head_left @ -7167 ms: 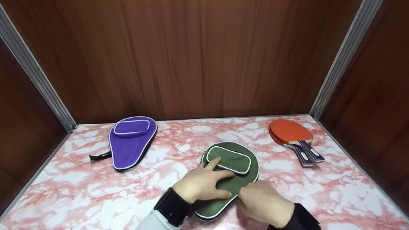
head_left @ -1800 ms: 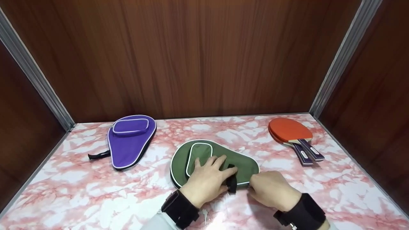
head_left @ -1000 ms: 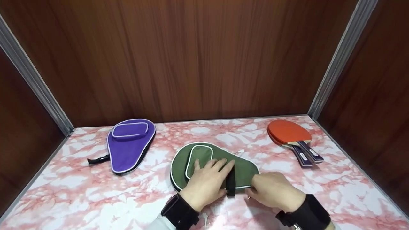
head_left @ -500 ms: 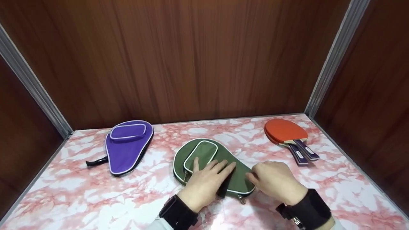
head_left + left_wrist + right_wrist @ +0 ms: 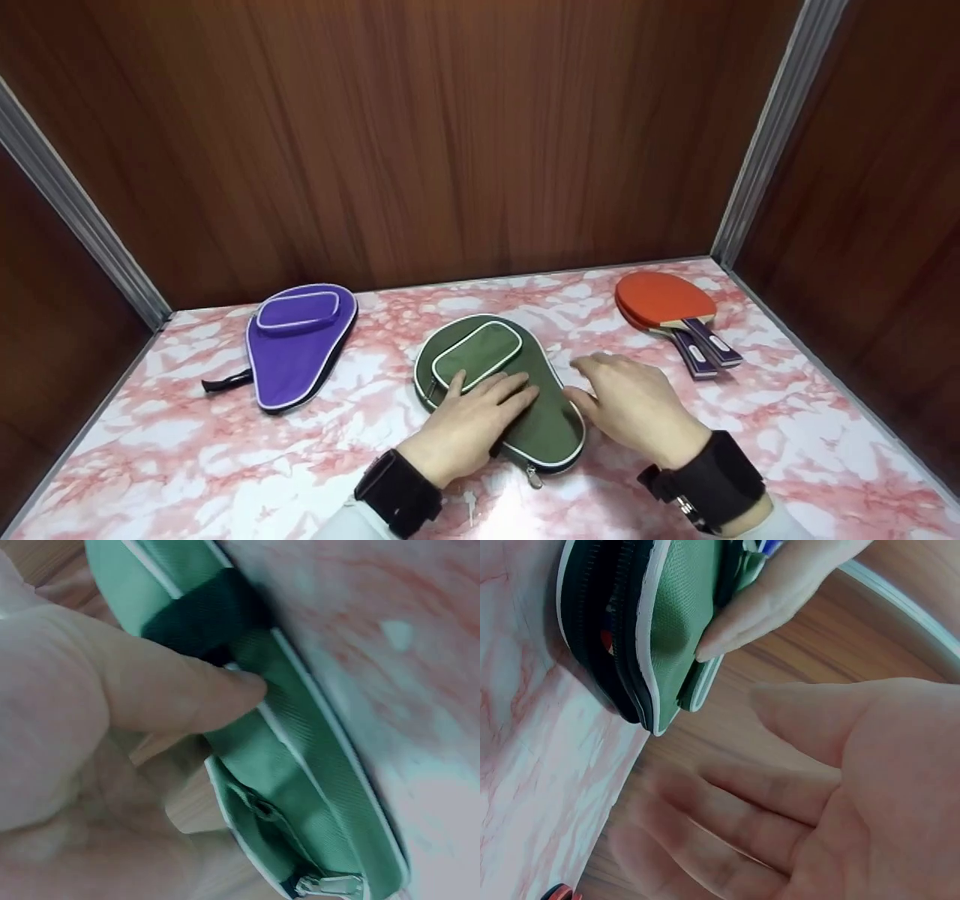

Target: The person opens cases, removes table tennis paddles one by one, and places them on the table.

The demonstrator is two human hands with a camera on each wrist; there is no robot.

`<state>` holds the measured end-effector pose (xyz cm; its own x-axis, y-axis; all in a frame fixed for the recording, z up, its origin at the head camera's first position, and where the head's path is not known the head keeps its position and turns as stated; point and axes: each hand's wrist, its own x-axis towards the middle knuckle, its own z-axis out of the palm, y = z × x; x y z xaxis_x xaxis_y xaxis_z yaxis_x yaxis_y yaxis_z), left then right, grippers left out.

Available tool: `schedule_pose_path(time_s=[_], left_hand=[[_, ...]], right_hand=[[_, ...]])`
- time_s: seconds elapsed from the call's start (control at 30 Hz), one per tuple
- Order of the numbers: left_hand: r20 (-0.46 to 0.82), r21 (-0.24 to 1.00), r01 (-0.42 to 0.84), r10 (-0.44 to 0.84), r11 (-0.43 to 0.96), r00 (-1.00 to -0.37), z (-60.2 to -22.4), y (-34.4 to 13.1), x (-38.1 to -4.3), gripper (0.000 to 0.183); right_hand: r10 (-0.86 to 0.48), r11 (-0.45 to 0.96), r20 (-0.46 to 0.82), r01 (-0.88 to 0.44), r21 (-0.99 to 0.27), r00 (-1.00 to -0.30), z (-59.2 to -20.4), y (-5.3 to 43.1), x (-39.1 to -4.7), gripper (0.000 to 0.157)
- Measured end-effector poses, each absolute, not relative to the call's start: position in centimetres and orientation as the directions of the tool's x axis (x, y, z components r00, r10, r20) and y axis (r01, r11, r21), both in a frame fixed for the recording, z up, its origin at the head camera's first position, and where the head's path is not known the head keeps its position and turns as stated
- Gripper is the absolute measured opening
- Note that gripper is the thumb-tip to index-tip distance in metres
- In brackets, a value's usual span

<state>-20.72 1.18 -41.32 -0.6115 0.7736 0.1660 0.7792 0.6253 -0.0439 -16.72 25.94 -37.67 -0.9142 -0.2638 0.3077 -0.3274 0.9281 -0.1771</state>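
Observation:
In the head view, a green table tennis bat case [image 5: 551,424] with white piping lies in mid-table, its narrow end pointing toward me and right. My left hand [image 5: 469,424] rests on it, fingers spread over the front by the small pocket [image 5: 478,352]. In the left wrist view its thumb [image 5: 202,694] presses the case's side by a dark strap [image 5: 214,611]. The zipper pull [image 5: 533,477] hangs loose at the narrow end. In the right wrist view the zipper [image 5: 607,622] is parted, with a bit of red inside. My right hand [image 5: 637,405] holds nothing beside the case's right edge.
A purple bat case [image 5: 300,360] with a black strap [image 5: 227,381] lies at the back left. Two stacked red table tennis bats [image 5: 664,300] lie at the back right. Wood-look panels [image 5: 450,150] enclose the marbled table [image 5: 187,465] behind and at both sides.
The green case has turned clockwise, its narrow end swinging toward me. My right hand has let go of the narrow end's edge and opened. My left hand stays on the case.

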Motion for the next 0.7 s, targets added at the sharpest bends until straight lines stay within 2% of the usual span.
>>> schedule_pose_path(time_s=[0.13,0.3,0.47,0.6,0.7], left_hand=[[0.154,-0.011,0.787,0.779,0.617,-0.609,-41.3,0.8,-21.0,0.096],[0.175,-0.016,0.810,0.799,0.587,-0.576,-41.1,0.6,-21.4,0.080],[0.185,0.015,0.830,0.814,0.558,-0.550,-40.5,0.4,-21.9,0.058],[0.166,0.058,0.832,0.816,0.552,-0.553,-39.9,0.6,-22.1,0.038],[0.142,0.096,0.830,0.818,0.549,-0.558,-39.3,0.6,-22.3,0.034]], right_hand=[[-0.285,0.907,0.317,-0.361,-0.216,-0.904,-37.9,26.0,-16.7,0.061],[-0.308,0.891,0.305,-0.385,-0.239,-0.901,-38.2,25.9,-16.8,0.074],[-0.289,0.895,0.368,-0.385,-0.223,-0.884,-38.4,25.7,-17.2,0.079],[-0.273,0.908,0.443,-0.381,-0.175,-0.854,-38.8,25.8,-17.4,0.078],[-0.274,0.914,0.443,-0.374,-0.155,-0.854,-38.9,25.9,-17.5,0.078]])
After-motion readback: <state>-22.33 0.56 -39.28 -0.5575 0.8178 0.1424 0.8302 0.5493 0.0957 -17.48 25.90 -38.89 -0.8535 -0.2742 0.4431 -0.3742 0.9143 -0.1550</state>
